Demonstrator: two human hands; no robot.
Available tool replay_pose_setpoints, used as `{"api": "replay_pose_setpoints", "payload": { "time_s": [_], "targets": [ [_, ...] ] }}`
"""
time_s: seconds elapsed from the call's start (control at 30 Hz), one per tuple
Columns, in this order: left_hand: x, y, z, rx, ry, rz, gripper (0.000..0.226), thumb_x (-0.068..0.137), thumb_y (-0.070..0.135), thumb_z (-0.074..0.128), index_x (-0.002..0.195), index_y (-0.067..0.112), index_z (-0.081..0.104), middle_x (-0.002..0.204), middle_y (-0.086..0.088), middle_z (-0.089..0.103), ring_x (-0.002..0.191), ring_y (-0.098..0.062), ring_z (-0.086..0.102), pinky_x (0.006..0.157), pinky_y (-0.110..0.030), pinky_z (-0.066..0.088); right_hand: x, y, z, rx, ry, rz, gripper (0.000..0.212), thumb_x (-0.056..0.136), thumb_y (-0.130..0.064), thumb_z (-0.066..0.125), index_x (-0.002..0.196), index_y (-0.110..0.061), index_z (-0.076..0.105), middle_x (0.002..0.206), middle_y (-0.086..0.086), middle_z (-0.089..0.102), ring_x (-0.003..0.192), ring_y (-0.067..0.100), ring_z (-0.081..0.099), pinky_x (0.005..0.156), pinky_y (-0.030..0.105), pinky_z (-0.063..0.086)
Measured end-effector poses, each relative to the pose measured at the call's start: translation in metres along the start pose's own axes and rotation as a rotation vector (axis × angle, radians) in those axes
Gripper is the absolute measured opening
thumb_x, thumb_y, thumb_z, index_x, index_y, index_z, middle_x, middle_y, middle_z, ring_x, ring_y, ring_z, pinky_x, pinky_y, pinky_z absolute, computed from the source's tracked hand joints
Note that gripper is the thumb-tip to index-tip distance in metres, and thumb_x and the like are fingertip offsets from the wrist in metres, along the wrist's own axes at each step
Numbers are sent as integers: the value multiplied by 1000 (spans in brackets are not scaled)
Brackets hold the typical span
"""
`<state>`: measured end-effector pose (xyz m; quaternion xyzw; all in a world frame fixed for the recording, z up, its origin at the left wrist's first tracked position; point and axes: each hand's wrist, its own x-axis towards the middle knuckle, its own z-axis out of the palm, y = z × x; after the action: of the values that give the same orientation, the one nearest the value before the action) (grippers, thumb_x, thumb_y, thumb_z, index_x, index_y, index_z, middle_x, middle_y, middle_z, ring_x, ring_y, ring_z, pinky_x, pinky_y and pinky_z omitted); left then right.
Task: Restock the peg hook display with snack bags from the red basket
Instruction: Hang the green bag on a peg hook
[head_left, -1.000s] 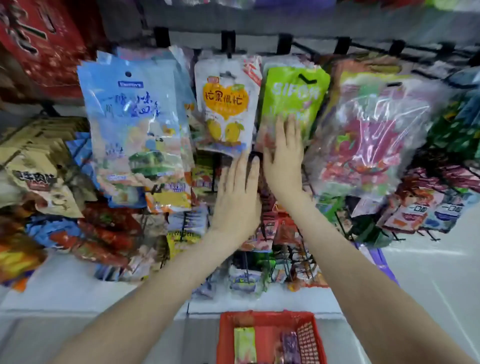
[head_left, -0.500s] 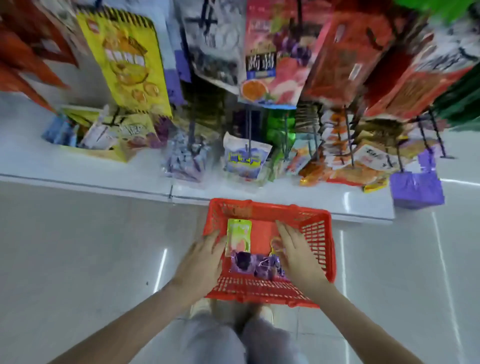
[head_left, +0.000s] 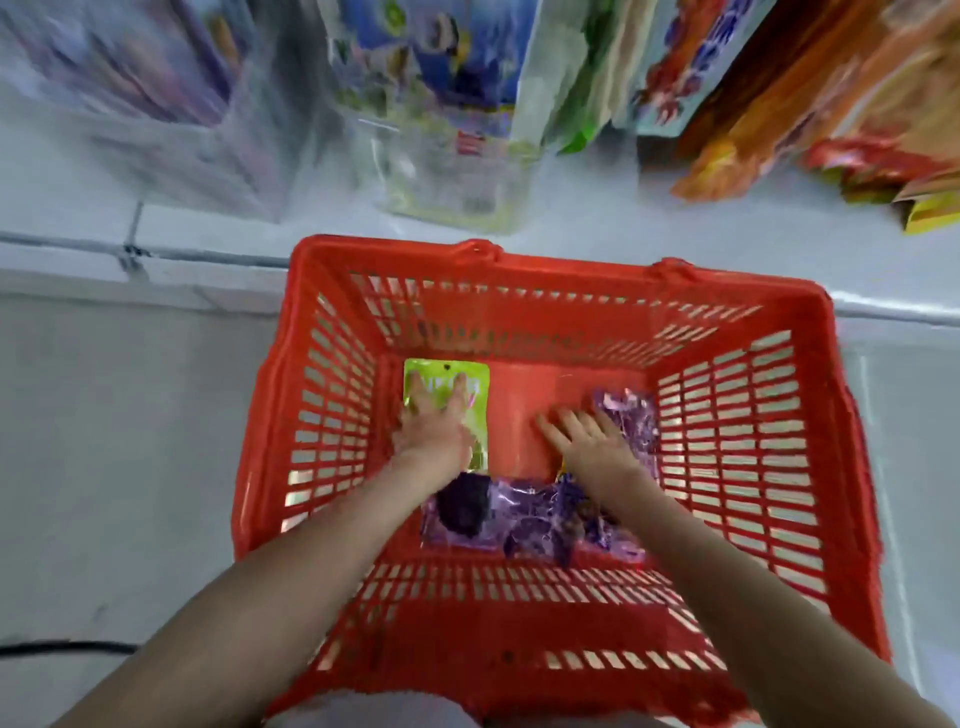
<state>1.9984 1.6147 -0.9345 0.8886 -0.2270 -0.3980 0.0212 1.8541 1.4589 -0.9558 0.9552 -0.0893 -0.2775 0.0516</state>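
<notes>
Both grips have gone deeper into the red basket. Left grip lies flat, fingers apart, on the green snack bag beneath it. Right grip, also apart, rests just beside a purple bag. Nothing grasped yet; pickup appears next.

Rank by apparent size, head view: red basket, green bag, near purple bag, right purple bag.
1. red basket
2. near purple bag
3. green bag, partly under the left hand, and right purple bag, partly under the right hand: too alike to rank.
</notes>
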Motion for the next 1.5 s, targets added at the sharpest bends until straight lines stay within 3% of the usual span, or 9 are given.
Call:
{"api": "replay_pose_setpoints", "payload": {
  "time_s": [0.13, 0.27, 0.4, 0.57, 0.8, 1.07, 1.3, 1.43, 1.5],
  "targets": [
    [18, 1, 15, -44, 15, -29, 96, 86, 32, 66, 150, 39, -5, 155, -19, -11, 137, -42, 17, 108, -45, 29, 14, -1, -4, -49, -36, 146, 44, 95, -18, 43, 137, -15, 29, 131, 9, 45, 120, 26, 43, 106, 42, 30],
    [19, 0, 13, -50, 122, -54, 102, 79, 27, 75, 151, 37, 3, 143, -21, 23, 124, -35, 34, 102, -39, 35, 9, 4, -11, -172, -188, 194, 48, 90, -30, 53, 134, -11, 43, 135, 10, 42, 127, 28, 32, 110, 46, 21],
    [6, 5, 18, 70, 96, 141, 89, 84, 16, 67, 152, 35, 12, 113, -12, 58, 108, -30, 50, 92, -35, 37, 7, 0, -6, -24, -197, 186, 55, 88, -19, 56, 137, -13, 31, 130, 6, 53, 128, 28, 32, 111, 47, 16],
    [-6, 11, 7, 252, 41, 329, 100, 76, 48, 73, 149, 41, 5, 120, -11, 53, 111, -27, 41, 91, -36, 29, -3, 6, -3, 90, -143, 221, 59, 87, -18, 57, 137, -20, 26, 134, 7, 43, 130, 26, 32, 115, 49, 11],
    [-30, 9, -24, -74, -64, 381, 91, 86, -4, 49, 144, 53, 8, 124, -15, 39, 83, -28, 55, 67, -29, 42, -10, 3, -30, 117, -102, 113, 41, 89, -9, 51, 128, -17, 43, 121, 1, 57, 121, 21, 42, 114, 51, 5],
    [-159, 33, -171, -350, 142, 516, 44, 90, -3, 49, 125, 20, 61, 102, -7, 49, 94, -30, 58, 77, -24, 37, -110, 21, -259, 509, 311, -217, 21, 77, -1, 60, 97, -4, 66, 94, 14, 67, 87, 31, 65, 72, 38, 53],
    [-363, 59, -352, -470, 262, 584, 38, 84, 27, 71, 118, 11, 65, 106, -13, 62, 100, -27, 60, 86, -29, 43, -231, 29, -506, 713, 442, -246, 13, 81, -7, 66, 94, -7, 62, 85, 3, 60, 85, 24, 59, 73, 31, 41],
    [-475, 73, -454, -475, 520, 547, 16, 81, 10, 71, 96, 7, 73, 90, -16, 67, 85, -25, 62, 67, -24, 34, -296, 33, -646, 779, 485, -290, 11, 83, -11, 65, 86, -18, 57, 73, -15, 50, 67, 0, 50, 62, 16, 37],
    [-527, 79, -509, -491, 635, 522, 8, 80, 8, 72, 88, 8, 74, 84, -12, 69, 73, -4, 54, 62, -11, 33, -326, 36, -715, 781, 524, -326, 11, 81, -10, 65, 87, -16, 58, 74, -14, 51, 68, 1, 50, 61, 7, 35]
  ]
}}
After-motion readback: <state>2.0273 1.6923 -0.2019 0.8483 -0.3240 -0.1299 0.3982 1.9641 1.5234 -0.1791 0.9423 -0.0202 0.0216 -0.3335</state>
